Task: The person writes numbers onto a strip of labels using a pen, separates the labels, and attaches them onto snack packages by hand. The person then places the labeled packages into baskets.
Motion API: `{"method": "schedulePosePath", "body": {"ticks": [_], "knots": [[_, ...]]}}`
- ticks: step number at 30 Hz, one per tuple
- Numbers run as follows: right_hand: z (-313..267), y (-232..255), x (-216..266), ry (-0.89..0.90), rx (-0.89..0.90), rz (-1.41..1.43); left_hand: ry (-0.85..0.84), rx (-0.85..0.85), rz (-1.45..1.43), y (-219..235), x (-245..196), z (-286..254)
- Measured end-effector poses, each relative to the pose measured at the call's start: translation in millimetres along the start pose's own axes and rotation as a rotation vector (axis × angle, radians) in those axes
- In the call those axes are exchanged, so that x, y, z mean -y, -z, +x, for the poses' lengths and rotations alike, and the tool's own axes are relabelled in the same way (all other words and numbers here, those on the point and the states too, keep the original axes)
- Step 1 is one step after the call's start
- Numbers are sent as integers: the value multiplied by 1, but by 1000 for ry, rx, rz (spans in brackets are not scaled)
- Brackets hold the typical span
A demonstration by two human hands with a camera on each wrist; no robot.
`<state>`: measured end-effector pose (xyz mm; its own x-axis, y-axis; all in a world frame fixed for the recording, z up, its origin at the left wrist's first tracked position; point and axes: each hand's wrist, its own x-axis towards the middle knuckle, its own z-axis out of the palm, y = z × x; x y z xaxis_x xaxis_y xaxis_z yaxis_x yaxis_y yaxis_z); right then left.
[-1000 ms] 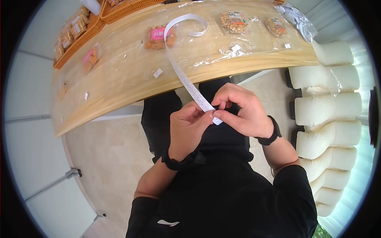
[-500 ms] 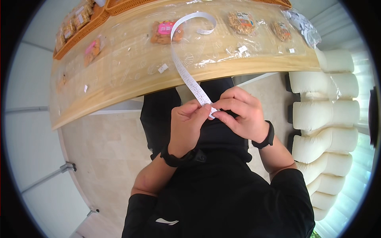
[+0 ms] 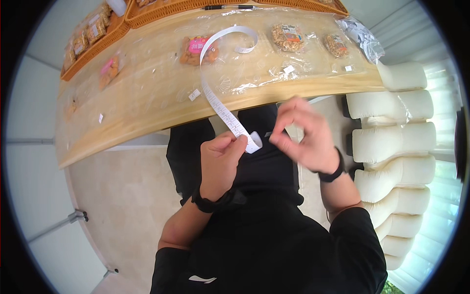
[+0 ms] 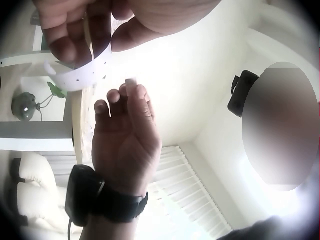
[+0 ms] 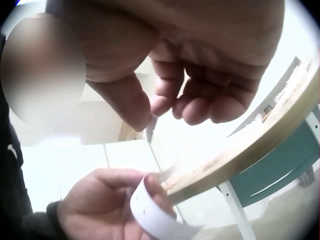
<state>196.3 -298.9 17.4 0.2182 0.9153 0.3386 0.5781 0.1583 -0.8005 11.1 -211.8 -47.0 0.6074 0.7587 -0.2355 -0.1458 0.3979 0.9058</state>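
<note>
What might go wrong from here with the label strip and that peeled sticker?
The left hand alone pinches the label strip; it hangs off the table edge, so a tug may drag its far loop across the snack packets. The right hand pinches something small, hard to see; it may curl or stick to the fingers.

Print on white strip (image 3: 223, 110) illegible

Right hand (image 3: 306, 134) lets go and pulls away right! The strip (image 3: 220, 105) end now curls free beside the left hand (image 3: 220, 157).
</note>
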Motion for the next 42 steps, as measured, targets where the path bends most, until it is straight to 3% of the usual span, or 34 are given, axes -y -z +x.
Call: {"method": "schedulePosePath", "body": {"ticks": [4,6,8,10,12,27,42], "knots": [[33,39,-25,-246,-87,-116,-22,8,-12,0,1,-1],[47,53,-43,-249,-89,-109,-63,-3,-17,-5,1,-1],[60,64,-49,-366,-22,-149,-104,-17,-24,-5,1,-2],[70,67,-50,-376,-11,-169,-29,9,13,0,-3,-3],[79,66,-47,-455,108,-217,-24,14,15,2,-1,-2],[85,58,-57,-535,129,-188,-51,25,-12,0,-2,-3],[84,54,-62,-503,96,-267,-51,24,-47,0,1,-3]]}}
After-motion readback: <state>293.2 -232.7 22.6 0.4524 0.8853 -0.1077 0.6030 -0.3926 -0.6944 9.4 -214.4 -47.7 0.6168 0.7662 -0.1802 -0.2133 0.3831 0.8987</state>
